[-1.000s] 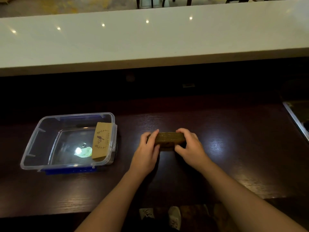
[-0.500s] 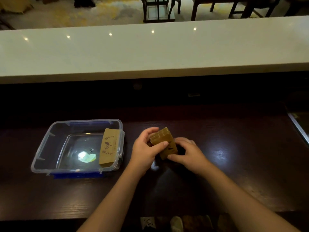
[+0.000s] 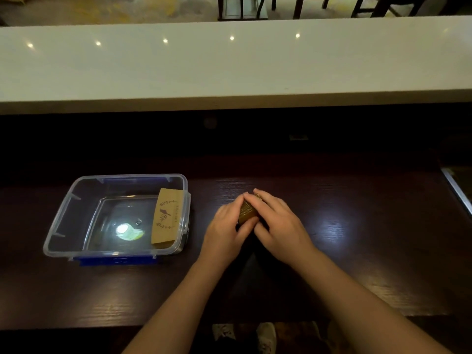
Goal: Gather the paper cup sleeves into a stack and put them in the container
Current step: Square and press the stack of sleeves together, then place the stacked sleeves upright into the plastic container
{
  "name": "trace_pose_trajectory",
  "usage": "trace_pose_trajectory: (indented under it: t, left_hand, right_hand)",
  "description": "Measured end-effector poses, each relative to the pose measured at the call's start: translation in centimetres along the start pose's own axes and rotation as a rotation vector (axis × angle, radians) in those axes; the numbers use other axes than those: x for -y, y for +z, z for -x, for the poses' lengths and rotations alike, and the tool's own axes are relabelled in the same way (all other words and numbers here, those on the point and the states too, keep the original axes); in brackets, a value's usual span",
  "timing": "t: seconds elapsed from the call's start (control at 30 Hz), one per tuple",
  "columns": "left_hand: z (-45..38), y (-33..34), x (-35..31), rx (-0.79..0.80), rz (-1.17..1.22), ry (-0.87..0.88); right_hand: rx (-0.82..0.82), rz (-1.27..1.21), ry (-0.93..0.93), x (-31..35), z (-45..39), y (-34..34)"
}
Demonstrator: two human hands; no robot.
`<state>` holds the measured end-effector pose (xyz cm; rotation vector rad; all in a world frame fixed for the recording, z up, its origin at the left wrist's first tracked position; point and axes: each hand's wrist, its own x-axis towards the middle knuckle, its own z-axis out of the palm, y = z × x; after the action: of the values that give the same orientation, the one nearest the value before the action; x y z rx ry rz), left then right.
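A stack of brown paper cup sleeves (image 3: 247, 213) stands on edge on the dark wooden table (image 3: 357, 251), pressed between both hands. My left hand (image 3: 224, 233) grips its left side and my right hand (image 3: 278, 226) covers its right side and top, hiding most of it. To the left sits a clear plastic container (image 3: 58, 226) with a blue clip. Inside it, one printed brown sleeve (image 3: 167, 218) leans against the right wall.
A long white counter (image 3: 229, 62) runs across the back, above a dark recess. A metal edge (image 3: 457, 192) shows at the far right. Chair legs stand beyond the counter. Shoes show below the table's front edge.
The stack lay lengthwise between both hands, was then lifted and tilted, and now stands turned end-on with both hands closed over it.
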<state>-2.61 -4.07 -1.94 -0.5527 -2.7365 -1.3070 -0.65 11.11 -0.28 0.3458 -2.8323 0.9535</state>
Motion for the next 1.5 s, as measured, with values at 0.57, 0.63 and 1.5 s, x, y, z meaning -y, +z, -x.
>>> trace_pose_trajectory:
  t: [0.57,0.63,1.5]
  left_hand:
    - [-0.8,-1.0,-3.5,-0.421,0.987,-0.662]
    - [-0.6,-1.5,-3.4,-0.422,0.965,-0.636]
    - [1.1,-18.0,0.9,0.13,-0.704,-0.412]
  right_hand:
    - [0.088,0.01,0.151,-1.0,-1.9,-1.4]
    - [0.168,0.024,0.131,-0.5,-2.5,-2.1]
    - [0.633,0.442,-0.637,14.3,-16.0,1.5]
